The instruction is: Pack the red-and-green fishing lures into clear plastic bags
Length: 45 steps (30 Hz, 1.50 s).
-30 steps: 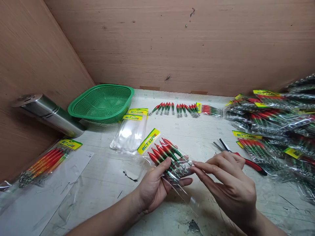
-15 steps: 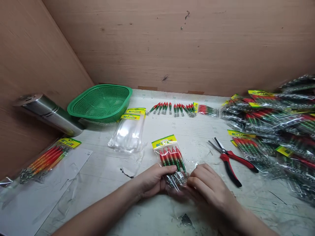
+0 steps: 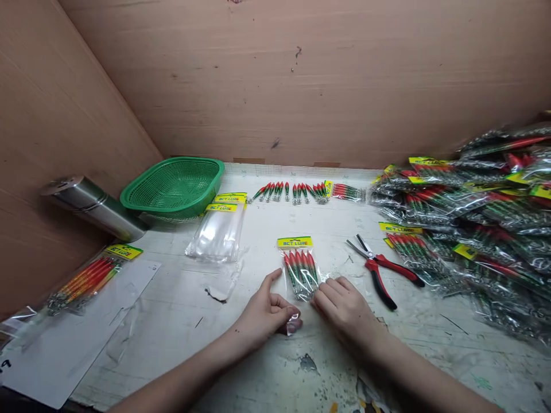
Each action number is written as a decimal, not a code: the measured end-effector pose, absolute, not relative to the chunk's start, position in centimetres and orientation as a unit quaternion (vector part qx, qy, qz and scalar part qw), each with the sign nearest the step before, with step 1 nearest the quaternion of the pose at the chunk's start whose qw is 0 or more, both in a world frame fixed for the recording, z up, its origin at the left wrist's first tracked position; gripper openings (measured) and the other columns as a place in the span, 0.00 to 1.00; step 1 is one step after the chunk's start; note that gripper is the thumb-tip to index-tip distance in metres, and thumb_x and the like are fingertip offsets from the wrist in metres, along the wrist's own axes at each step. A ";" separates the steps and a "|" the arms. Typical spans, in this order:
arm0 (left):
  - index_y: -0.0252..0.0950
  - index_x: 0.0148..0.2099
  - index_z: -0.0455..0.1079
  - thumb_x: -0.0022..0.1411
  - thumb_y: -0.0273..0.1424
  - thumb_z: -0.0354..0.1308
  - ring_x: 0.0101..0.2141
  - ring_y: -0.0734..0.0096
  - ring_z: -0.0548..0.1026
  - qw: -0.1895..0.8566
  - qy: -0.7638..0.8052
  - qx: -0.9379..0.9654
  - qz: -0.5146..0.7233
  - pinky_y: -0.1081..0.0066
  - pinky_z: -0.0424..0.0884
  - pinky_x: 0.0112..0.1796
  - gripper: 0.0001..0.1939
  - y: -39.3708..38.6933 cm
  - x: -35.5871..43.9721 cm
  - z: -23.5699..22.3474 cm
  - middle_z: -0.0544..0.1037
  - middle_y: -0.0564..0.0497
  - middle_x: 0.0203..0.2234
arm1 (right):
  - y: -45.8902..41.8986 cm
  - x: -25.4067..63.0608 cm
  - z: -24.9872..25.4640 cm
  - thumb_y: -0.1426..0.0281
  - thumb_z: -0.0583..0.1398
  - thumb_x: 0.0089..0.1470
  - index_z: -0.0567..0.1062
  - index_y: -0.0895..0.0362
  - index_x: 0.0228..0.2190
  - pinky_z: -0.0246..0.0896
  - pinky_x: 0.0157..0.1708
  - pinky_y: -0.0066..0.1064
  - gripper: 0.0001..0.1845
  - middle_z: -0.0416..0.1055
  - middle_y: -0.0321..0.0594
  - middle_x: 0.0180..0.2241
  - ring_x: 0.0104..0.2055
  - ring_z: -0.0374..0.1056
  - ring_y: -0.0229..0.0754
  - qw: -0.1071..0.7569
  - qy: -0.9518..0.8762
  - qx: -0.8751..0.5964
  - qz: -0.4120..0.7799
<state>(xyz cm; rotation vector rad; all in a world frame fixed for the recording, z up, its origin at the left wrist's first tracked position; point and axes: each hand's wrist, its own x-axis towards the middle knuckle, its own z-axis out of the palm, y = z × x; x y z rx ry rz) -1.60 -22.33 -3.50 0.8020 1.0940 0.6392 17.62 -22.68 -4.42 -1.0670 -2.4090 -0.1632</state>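
Observation:
A clear bag of red-and-green lures (image 3: pixel 300 265) with a yellow header lies flat on the white table (image 3: pixel 275 223), header pointing away from me. My left hand (image 3: pixel 266 311) rests at its lower left, thumb and fingers pinched on the bag's clear bottom flap. Just right of it, my right hand (image 3: pixel 344 306) has its fingers curled down onto the bag's lower right end.
Red-handled pliers (image 3: pixel 380 271) lie right of the bag. A big pile of packed lure bags (image 3: pixel 473 218) fills the right side. Further back are a row of loose lures (image 3: pixel 287 192), a stack of empty bags (image 3: pixel 217 229), a green basket (image 3: pixel 173 183) and a steel flask (image 3: pixel 92 206). A pack of orange lures (image 3: pixel 85 279) lies at the left.
The bag went from being held up and tilted to lying flat on the table. Both hands came down to its lower end, and the pliers came into full view.

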 end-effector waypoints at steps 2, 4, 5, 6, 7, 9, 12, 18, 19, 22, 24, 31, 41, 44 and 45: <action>0.33 0.65 0.39 0.46 0.29 0.67 0.26 0.66 0.77 0.712 0.513 0.384 0.288 0.69 0.70 0.30 0.51 -22.4 -1.4 -3.5 0.71 0.58 0.22 | -23.2 17.8 -4.0 0.74 0.51 0.60 0.67 0.57 0.23 0.48 0.28 0.32 0.14 0.63 0.37 0.22 0.26 0.55 0.39 0.254 -0.878 -0.401 -0.059; 0.33 0.65 0.38 0.47 0.28 0.66 0.25 0.69 0.76 0.701 0.513 0.402 0.291 0.71 0.69 0.29 0.51 -22.5 -1.3 -3.5 0.69 0.60 0.22 | -24.0 17.7 -3.4 0.72 0.52 0.60 0.68 0.58 0.26 0.50 0.28 0.31 0.11 0.65 0.38 0.24 0.27 0.58 0.39 0.269 -0.868 -0.417 -0.010; 0.33 0.65 0.38 0.47 0.28 0.65 0.23 0.71 0.75 0.700 0.510 0.404 0.294 0.72 0.68 0.27 0.50 -22.5 -1.2 -3.5 0.68 0.60 0.21 | -24.4 17.6 -3.1 0.72 0.53 0.59 0.69 0.58 0.28 0.52 0.28 0.29 0.09 0.66 0.38 0.25 0.28 0.59 0.38 0.269 -0.865 -0.422 0.042; 0.32 0.65 0.38 0.48 0.27 0.64 0.21 0.74 0.73 0.700 0.508 0.404 0.297 0.74 0.68 0.26 0.49 -22.5 -1.2 -3.5 0.68 0.61 0.21 | -24.8 17.3 -3.0 0.73 0.53 0.59 0.70 0.58 0.29 0.54 0.28 0.28 0.08 0.66 0.38 0.26 0.29 0.61 0.38 0.263 -0.861 -0.424 0.103; 0.32 0.65 0.38 0.48 0.27 0.64 0.20 0.75 0.71 0.700 0.508 0.402 0.300 0.74 0.67 0.25 0.49 -22.5 -1.1 -3.5 0.68 0.61 0.21 | -25.0 16.9 -2.9 0.74 0.53 0.59 0.70 0.58 0.31 0.56 0.29 0.27 0.07 0.67 0.38 0.28 0.30 0.62 0.37 0.249 -0.856 -0.423 0.162; 0.33 0.65 0.40 0.49 0.29 0.64 0.19 0.77 0.69 0.697 0.515 0.396 0.303 0.75 0.66 0.24 0.48 -22.6 -1.0 -3.4 0.69 0.60 0.21 | -25.1 15.9 -3.2 0.76 0.54 0.57 0.71 0.57 0.33 0.58 0.29 0.27 0.06 0.68 0.38 0.30 0.31 0.64 0.37 0.215 -0.849 -0.422 0.234; 0.36 0.64 0.43 0.49 0.31 0.65 0.19 0.77 0.68 0.688 0.536 0.390 0.294 0.72 0.69 0.24 0.47 -22.7 -0.9 -3.2 0.69 0.60 0.22 | -24.6 14.3 -3.9 0.76 0.57 0.53 0.70 0.58 0.28 0.58 0.28 0.29 0.03 0.68 0.39 0.29 0.30 0.64 0.38 0.193 -0.837 -0.448 0.249; 0.35 0.63 0.45 0.46 0.30 0.67 0.18 0.76 0.69 0.678 0.545 0.392 0.299 0.72 0.69 0.24 0.46 -22.4 -0.8 -3.2 0.68 0.62 0.19 | -24.0 15.2 -3.1 0.78 0.59 0.50 0.66 0.58 0.25 0.58 0.28 0.27 0.06 0.67 0.36 0.27 0.28 0.62 0.36 0.177 -0.828 -0.431 0.312; 0.35 0.62 0.45 0.44 0.30 0.68 0.18 0.75 0.70 0.682 0.542 0.384 0.306 0.72 0.69 0.24 0.48 -22.3 -0.8 -3.2 0.68 0.63 0.18 | -24.2 16.0 -2.7 0.77 0.58 0.52 0.66 0.57 0.26 0.58 0.28 0.25 0.06 0.67 0.35 0.27 0.28 0.62 0.34 0.177 -0.828 -0.419 0.327; 0.34 0.62 0.44 0.42 0.31 0.69 0.18 0.70 0.73 0.691 0.541 0.362 0.314 0.71 0.70 0.23 0.51 -22.1 -0.8 -3.2 0.68 0.63 0.17 | -24.8 18.0 -1.6 0.74 0.54 0.59 0.64 0.56 0.28 0.58 0.26 0.23 0.07 0.65 0.32 0.26 0.27 0.62 0.33 0.222 -0.796 -0.440 0.351; 0.35 0.62 0.45 0.42 0.30 0.69 0.20 0.70 0.74 0.689 0.543 0.365 0.312 0.72 0.70 0.24 0.50 -22.0 -0.9 -3.3 0.69 0.62 0.17 | -25.0 18.2 -1.6 0.73 0.52 0.60 0.65 0.56 0.28 0.58 0.28 0.24 0.07 0.65 0.34 0.27 0.28 0.62 0.34 0.255 -0.771 -0.469 0.347; 0.37 0.65 0.41 0.47 0.30 0.66 0.18 0.79 0.68 0.672 0.536 0.403 0.315 0.77 0.66 0.23 0.50 -21.9 -1.7 -5.1 0.69 0.63 0.17 | -24.1 13.6 -4.8 0.77 0.59 0.51 0.68 0.58 0.26 0.59 0.31 0.30 0.05 0.66 0.38 0.30 0.31 0.63 0.38 0.241 -0.768 -0.485 0.342; 0.37 0.66 0.35 0.47 0.27 0.66 0.23 0.67 0.77 0.700 0.532 0.356 0.317 0.71 0.70 0.26 0.53 -22.2 -0.8 -4.0 0.71 0.59 0.20 | -24.9 22.0 -1.7 0.63 0.46 0.63 0.62 0.55 0.29 0.56 0.20 0.25 0.13 0.58 0.32 0.21 0.22 0.57 0.34 0.322 -0.674 -0.510 0.427; 0.36 0.66 0.36 0.52 0.28 0.62 0.25 0.66 0.78 0.692 0.539 0.392 0.276 0.70 0.72 0.27 0.47 -22.3 -1.4 -3.6 0.69 0.58 0.22 | -25.5 28.2 -1.7 0.57 0.51 0.59 0.67 0.55 0.30 0.57 0.20 0.28 0.15 0.63 0.36 0.24 0.22 0.61 0.37 0.340 -0.634 -0.653 0.237; 0.36 0.66 0.37 0.56 0.30 0.59 0.25 0.67 0.77 0.678 0.540 0.429 0.254 0.69 0.72 0.27 0.43 -22.4 -1.9 -3.5 0.69 0.58 0.23 | -25.7 29.6 -1.9 0.56 0.51 0.58 0.68 0.55 0.30 0.58 0.22 0.30 0.16 0.66 0.40 0.25 0.24 0.63 0.40 0.309 -0.653 -0.678 0.136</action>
